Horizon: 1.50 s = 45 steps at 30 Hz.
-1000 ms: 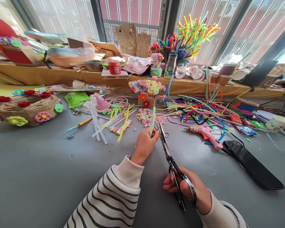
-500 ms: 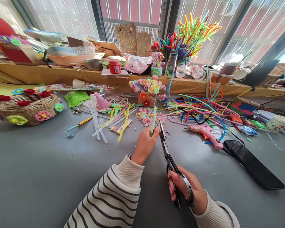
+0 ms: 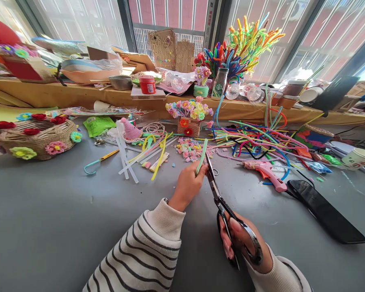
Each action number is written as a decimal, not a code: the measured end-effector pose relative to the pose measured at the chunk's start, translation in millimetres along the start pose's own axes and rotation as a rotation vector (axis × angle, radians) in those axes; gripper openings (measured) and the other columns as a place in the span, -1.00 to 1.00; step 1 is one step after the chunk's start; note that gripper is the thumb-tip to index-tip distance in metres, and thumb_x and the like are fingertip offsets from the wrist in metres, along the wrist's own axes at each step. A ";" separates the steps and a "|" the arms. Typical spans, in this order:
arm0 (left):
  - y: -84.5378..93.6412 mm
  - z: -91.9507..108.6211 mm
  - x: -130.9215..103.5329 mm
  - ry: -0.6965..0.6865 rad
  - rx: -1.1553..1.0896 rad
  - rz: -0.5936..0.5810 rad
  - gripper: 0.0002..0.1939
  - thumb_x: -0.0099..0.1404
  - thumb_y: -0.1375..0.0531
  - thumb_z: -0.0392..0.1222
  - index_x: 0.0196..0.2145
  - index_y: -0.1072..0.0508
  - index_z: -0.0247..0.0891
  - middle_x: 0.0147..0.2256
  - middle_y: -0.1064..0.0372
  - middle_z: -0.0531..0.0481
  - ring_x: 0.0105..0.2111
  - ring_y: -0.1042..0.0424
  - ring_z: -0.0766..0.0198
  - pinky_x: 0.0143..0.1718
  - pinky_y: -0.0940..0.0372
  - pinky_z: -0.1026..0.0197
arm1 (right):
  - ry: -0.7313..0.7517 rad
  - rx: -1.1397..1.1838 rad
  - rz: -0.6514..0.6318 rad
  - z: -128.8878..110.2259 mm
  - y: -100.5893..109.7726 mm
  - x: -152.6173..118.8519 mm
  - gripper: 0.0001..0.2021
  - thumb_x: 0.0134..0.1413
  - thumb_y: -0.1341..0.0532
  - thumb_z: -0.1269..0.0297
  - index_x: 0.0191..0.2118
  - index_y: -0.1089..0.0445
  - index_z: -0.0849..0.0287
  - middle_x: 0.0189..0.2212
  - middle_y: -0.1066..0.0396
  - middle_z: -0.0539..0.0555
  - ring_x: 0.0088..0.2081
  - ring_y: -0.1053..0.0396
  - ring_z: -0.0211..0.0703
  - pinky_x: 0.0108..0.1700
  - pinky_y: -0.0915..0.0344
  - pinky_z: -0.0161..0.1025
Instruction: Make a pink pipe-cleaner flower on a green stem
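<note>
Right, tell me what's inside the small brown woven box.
Pink, yellow and blue artificial flowers rise from the small brown woven box; it covers their lower ends and anything deeper inside.

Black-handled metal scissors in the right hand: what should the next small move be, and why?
Probably ease the left hand slightly away from the scissors before the right hand closes them: its fingertips sit right beside the blades while it holds a slender pale green strip, and the scissors' handles are spread apart.

Bright daylight through windows (image 3: 170, 16) | soft tabletop (image 3: 109, 227) glare | edges stretched
</note>
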<state>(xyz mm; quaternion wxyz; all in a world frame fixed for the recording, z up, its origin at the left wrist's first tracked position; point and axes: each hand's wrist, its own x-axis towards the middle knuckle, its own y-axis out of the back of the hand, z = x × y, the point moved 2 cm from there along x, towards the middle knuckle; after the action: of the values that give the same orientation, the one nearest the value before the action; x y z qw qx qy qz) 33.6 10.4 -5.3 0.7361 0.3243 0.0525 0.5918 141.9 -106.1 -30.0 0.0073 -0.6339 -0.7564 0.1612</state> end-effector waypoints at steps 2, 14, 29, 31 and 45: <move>0.0 0.8 -0.3 -0.013 -0.006 -0.016 -0.71 0.15 0.15 -0.07 -0.57 -0.19 -0.26 -0.63 -0.08 0.11 -0.60 -0.06 0.41 -0.55 0.01 0.37 | -0.004 0.012 -0.024 -2.3 3.1 -0.2 -0.59 -0.22 -0.04 -0.10 -0.54 -0.08 0.23 -0.76 -0.09 -0.12 -0.76 -0.05 -0.46 -0.71 0.01 -0.43; 5.5 -2.6 3.4 0.092 -0.010 0.064 -0.66 0.12 0.14 0.00 -0.62 -0.17 -0.27 -0.69 -0.02 0.12 -0.65 -0.02 0.43 -0.58 0.04 0.35 | -0.030 -0.047 -0.053 -3.8 3.0 15.3 -0.64 -0.21 -0.09 -0.01 -0.59 -0.06 0.22 -0.82 -0.06 -0.17 -0.82 -0.03 -0.48 -0.77 -0.01 -0.46; 18.6 -18.7 16.6 0.241 -0.047 0.268 -0.69 0.12 0.13 -0.01 -0.60 -0.17 -0.26 -0.71 -0.05 0.14 -0.68 -0.07 0.43 -0.59 0.01 0.35 | -0.041 -0.084 -0.005 -15.1 -7.9 55.1 -0.64 -0.28 -0.14 0.01 -0.62 -0.09 0.23 -0.83 -0.09 -0.17 -0.81 -0.06 -0.48 -0.76 -0.03 -0.48; 19.4 -17.2 16.3 0.224 -0.033 0.260 -0.71 0.12 0.11 -0.04 -0.60 -0.16 -0.26 -0.70 -0.05 0.14 -0.67 -0.07 0.43 -0.58 0.00 0.35 | -0.044 -0.067 -0.044 -14.5 -6.2 55.0 -0.61 -0.29 -0.12 -0.05 -0.60 -0.09 0.23 -0.82 -0.10 -0.16 -0.81 -0.07 -0.47 -0.76 -0.03 -0.47; 19.9 -14.0 14.8 0.175 0.019 0.199 -0.73 0.11 0.10 -0.07 -0.64 -0.13 -0.25 -0.70 -0.04 0.15 -0.65 -0.05 0.42 -0.56 0.01 0.36 | -0.085 -0.050 -0.069 -13.5 1.2 54.9 -0.63 -0.32 -0.16 0.00 -0.64 -0.05 0.22 -0.87 -0.09 -0.18 -0.86 -0.04 -0.46 -0.82 0.02 -0.48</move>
<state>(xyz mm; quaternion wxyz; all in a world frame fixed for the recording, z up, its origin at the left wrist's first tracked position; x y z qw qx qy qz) 14.9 31.4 -1.1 0.6632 0.2822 0.0897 0.6873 135.2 -50.0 -28.0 -0.0352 -0.6000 -0.7812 0.1688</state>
